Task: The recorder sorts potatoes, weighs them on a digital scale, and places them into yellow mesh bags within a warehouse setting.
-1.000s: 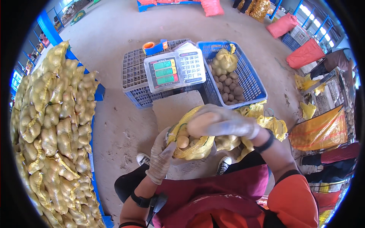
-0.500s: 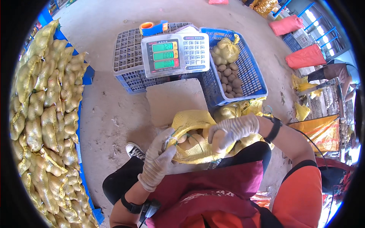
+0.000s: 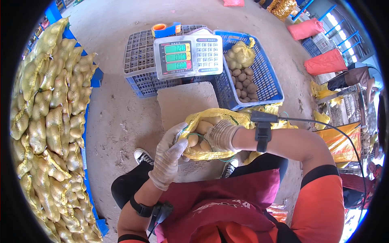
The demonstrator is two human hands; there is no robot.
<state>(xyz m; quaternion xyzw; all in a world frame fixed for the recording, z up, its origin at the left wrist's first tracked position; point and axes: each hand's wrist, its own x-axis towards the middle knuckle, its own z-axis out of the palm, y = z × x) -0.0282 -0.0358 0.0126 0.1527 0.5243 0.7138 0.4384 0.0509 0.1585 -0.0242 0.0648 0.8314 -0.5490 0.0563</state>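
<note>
A yellow mesh bag (image 3: 243, 118) of potatoes lies with its mouth spread toward me, at the near edge of the scale's platform. My left hand (image 3: 168, 156), in a whitish knit glove, grips the left side of the bag's rim between thumb and fingers. Through the opening, my gloved right hand (image 3: 223, 137) reaches in beside the potatoes (image 3: 193, 140); its fingertips are hidden there. A thin green drawstring runs around the rim. Beyond the bag are the bare platform (image 3: 186, 101) and the scale's display and keypad panel (image 3: 188, 56).
Filled mesh bags (image 3: 56, 129) are stacked along the left. A blue crate (image 3: 267, 81) holds loose potatoes and a bagged lot. Behind the panel, a tape dispenser (image 3: 164, 29) sits on an upturned crate (image 3: 137, 56). Another person (image 3: 360, 77) works at far right.
My right hand, which held a potato at the bag's right rim, has moved left into the opening. The rim is pulled wider, and my left hand still holds it.
</note>
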